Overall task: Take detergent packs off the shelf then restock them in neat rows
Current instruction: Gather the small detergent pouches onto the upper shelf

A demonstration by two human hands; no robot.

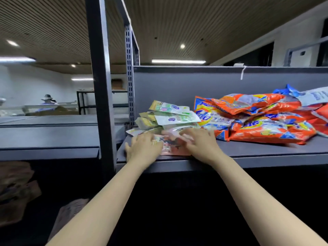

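2 hands (143,148) (200,142) press a pink pack (170,148); orange packs (257,121) crowd right.

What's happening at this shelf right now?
A person has both hands on a flat pink pack at the front edge of the grey shelf. The left hand and right hand lie on it with fingers spread. Behind it lies a loose heap of green packs, with orange packs piled to the right.

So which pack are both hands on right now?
The flat pink pack at the shelf's front edge, under the left hand and right hand; the green and orange packs sit farther back.
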